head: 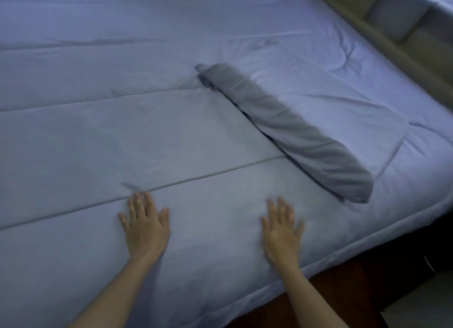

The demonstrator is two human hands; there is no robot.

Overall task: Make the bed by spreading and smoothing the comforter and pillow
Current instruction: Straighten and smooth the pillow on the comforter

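- Head view, state of hands: my left hand (147, 226) and my right hand (282, 234) both lie palm-down with fingers straight and spread; neither has hold of anything; both press flat on the cloth.
- Surface under them: pale blue quilted comforter (122, 131), spread across the bed; mostly flat; some creasing shows near the far right corner and beside the left fingertips, where a long stitched seam (196, 178) passes.
- Second item: soft rectangular pillow, pale blue with a grey band along its long side (306, 116); it rests on top of the comforter, apart from both hands.
- Governing relation: the pillow lies ahead and to the right of my hands; its long axis runs diagonally, far end toward mid-bed, near end close to the bed's edge; my right hand is the nearer.
- Judgement: smoothing is in hand; the pillow looks askew to the tan padded headboard (392, 33); squaring it would likely fall to the right hand first.
- Surroundings: dark reddish floor (343, 291) below the bed's edge.
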